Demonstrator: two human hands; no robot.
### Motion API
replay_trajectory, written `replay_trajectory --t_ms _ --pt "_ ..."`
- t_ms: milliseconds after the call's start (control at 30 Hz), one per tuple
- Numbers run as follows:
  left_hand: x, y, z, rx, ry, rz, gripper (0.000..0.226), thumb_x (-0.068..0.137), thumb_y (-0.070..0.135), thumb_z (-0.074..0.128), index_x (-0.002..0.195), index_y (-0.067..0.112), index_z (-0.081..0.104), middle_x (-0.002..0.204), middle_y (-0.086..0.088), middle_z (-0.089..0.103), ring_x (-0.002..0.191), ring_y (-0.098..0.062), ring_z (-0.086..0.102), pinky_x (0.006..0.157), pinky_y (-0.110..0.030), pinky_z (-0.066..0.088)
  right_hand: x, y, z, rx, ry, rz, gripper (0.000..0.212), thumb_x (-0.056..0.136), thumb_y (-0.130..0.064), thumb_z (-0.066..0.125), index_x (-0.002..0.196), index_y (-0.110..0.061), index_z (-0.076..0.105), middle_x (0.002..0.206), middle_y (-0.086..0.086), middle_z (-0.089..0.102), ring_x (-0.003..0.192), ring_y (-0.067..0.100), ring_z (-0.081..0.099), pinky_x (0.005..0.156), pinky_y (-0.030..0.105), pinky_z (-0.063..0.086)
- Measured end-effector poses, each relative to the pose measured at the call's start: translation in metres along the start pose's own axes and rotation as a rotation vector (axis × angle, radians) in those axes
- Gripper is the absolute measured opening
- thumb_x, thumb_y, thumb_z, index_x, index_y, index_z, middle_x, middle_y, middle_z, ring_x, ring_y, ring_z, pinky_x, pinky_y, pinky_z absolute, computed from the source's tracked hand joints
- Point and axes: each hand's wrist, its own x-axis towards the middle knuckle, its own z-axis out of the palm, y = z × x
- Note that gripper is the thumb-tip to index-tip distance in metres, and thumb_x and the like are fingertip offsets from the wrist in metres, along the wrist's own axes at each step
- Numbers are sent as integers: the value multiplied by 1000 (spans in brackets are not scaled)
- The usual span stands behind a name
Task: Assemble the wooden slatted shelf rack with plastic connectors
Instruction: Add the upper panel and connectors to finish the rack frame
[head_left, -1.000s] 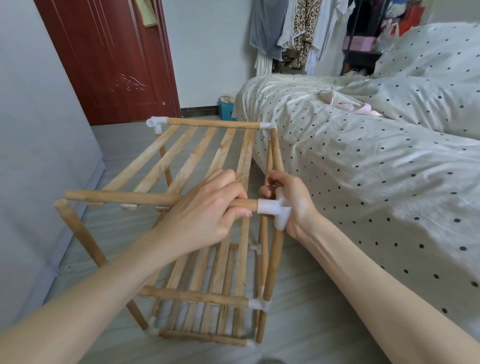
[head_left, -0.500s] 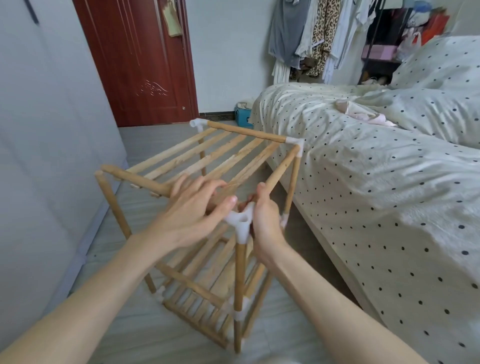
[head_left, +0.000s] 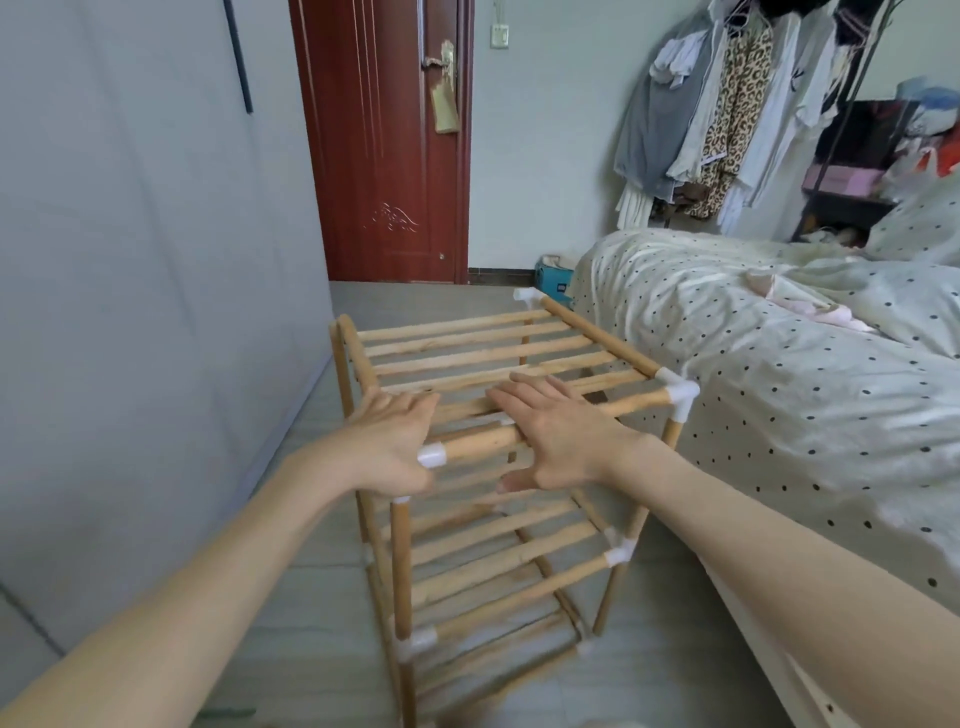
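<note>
Fingers of the right hand (head_left: 558, 441) lie straight and spread, flat over the front top rail (head_left: 550, 426) of the wooden rack (head_left: 498, 519), holding nothing. Left hand (head_left: 389, 447) covers the rail's near-left corner, where a white plastic connector (head_left: 431, 456) peeks out beside the thumb (whether those fingers curl round it, I cannot tell). Standing upright on the grey floor (head_left: 311, 597), the rack sits between the pale wall (head_left: 145, 312) and the dotted bed (head_left: 779, 389). Another white connector (head_left: 678, 397) caps the right front corner.
</note>
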Motion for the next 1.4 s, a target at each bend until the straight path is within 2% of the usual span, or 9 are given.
replay_trajectory --t_ms 67,100,200,300,500,1000,1167,1300,1400 --pt "1 1 -1 94 33 -72 87 82 21 52 150 12 -3 153 -11 17 143 -29 11 117 -36 5 19 -4 -1 11 -88 -2 97 78 -66 55 150 -15 13 156 5 17 144 20 10 117 40 5" --pt "2 2 0 111 45 -107 86 82 22 51 150 12 -1 152 -12 20 142 -29 15 116 -36 8 29 -7 -2 33 -120 8 97 78 -67 55 149 -14 16 154 7 23 142 23 18 117 41 13" --pt "5 -1 2 123 130 -148 75 80 32 53 145 10 22 142 -13 33 134 -31 28 108 -36 26 45 -19 -3 119 -152 48 89 77 -68 55 143 -14 30 140 9 42 124 27 42 103 41 37" --pt "10 -11 2 103 184 -127 62 79 39 54 132 10 41 130 -11 43 125 -31 37 97 -36 36 50 -26 0 113 -82 61 78 77 -66 55 134 -13 41 128 10 51 112 25 48 93 39 43" --pt "16 -17 5 99 277 -103 58 78 40 54 127 9 46 122 -10 53 116 -29 46 96 -34 36 57 -29 3 121 26 71 59 78 -60 56 116 -16 52 114 6 57 103 24 51 82 33 41" --pt "18 -16 3 196 288 -78 43 75 35 53 108 8 56 102 -9 59 98 -26 54 102 -38 33 55 -31 2 79 52 77 50 81 -52 55 110 -13 53 104 8 58 90 21 50 75 30 38" --pt "17 -15 3 191 279 -83 46 76 35 52 113 8 56 106 -9 58 104 -26 53 104 -37 32 54 -33 0 79 51 83 49 81 -50 55 113 -13 53 106 8 58 92 22 52 73 29 36" --pt "17 -15 5 132 291 -88 51 76 32 53 120 7 54 109 -9 55 106 -26 51 95 -34 38 51 -35 3 42 57 108 51 81 -53 53 116 -17 53 112 5 57 100 24 53 71 30 33" --pt "16 -14 6 82 292 -92 52 77 32 55 122 6 53 111 -9 51 102 -24 49 77 -29 40 54 -41 6 -1 59 161 55 78 -61 49 112 -18 53 112 4 58 101 26 54 72 34 34"
